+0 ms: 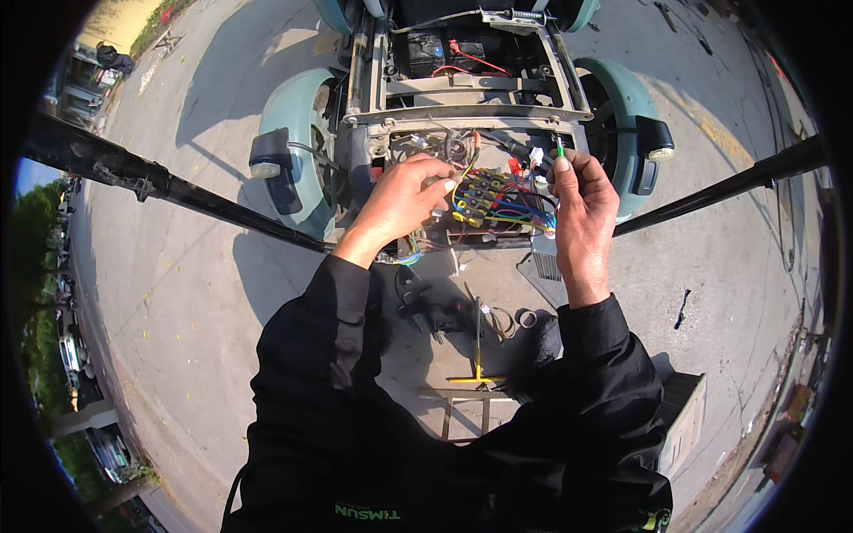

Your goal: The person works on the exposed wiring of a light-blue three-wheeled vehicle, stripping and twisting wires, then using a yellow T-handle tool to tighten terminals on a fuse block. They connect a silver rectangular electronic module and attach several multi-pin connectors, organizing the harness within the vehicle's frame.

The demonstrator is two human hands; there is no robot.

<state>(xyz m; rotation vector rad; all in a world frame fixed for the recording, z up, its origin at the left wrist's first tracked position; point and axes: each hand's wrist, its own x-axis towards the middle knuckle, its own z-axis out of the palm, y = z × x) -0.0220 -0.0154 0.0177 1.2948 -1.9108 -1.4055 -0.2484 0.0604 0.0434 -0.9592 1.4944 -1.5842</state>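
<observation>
My left hand (404,197) reaches over the wiring bay of a pale green vehicle, its thumb and index finger pinched on a yellow-green wire (467,167). The wire's end is hidden by the fingertips. Just right of them sits a terminal block (480,195) with yellow, blue and red leads. My right hand (584,209) is closed round a slim green-handled screwdriver (561,153), its thin metal shaft pointing away from me. A white plug connector (536,155) lies close to that hand's fingers, among loose wires.
Beyond the bay are a metal crossbar (462,115) and a black battery (428,53) with red cables. Green fenders (298,133) flank the frame, and black poles (711,191) slant in from both sides. On the ground lie a yellow T-handle tool (478,373) and coiled cable (502,327).
</observation>
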